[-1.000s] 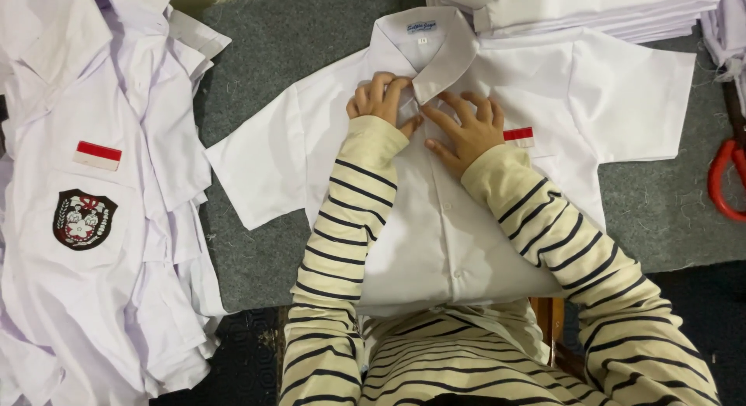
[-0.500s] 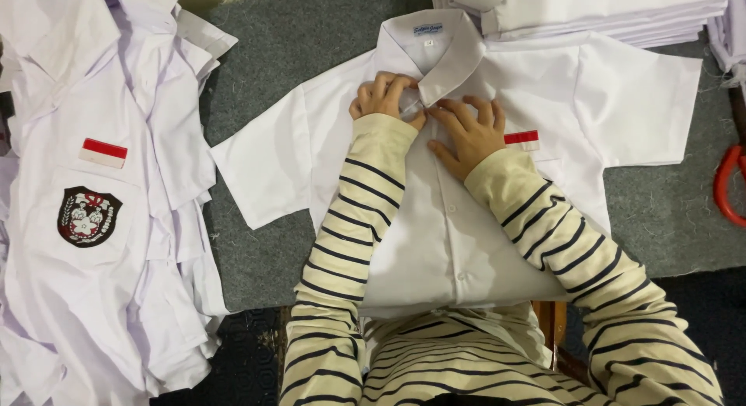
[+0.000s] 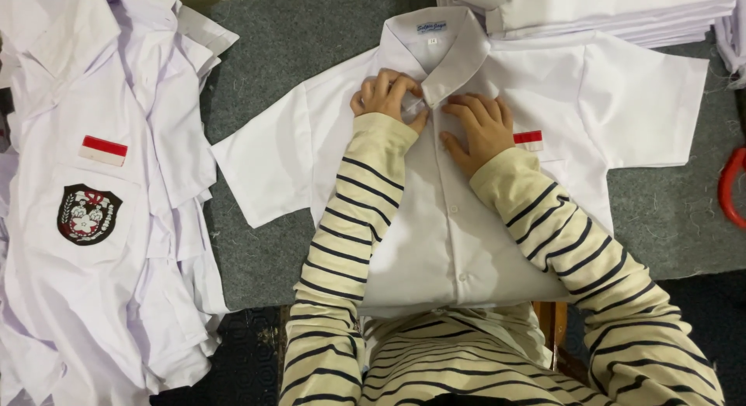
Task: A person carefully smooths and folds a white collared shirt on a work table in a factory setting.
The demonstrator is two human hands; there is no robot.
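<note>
Hands unmoved, red-white patch on shirt

A white short-sleeved cotton shirt lies face up and flat on grey felt-like cloth, collar toward the top, hem toward the person. Both sleeves are spread out sideways, the one on the picture's right wider and squarer. The front is closed along a central placket with small white buttons showing down its lower half. The pointed collar lies open at the neck, with a small blue label inside. A small red-and-white rectangular patch sits on the chest to the right of the placket. The cloth is smooth, with faint creases near the hem.
</note>
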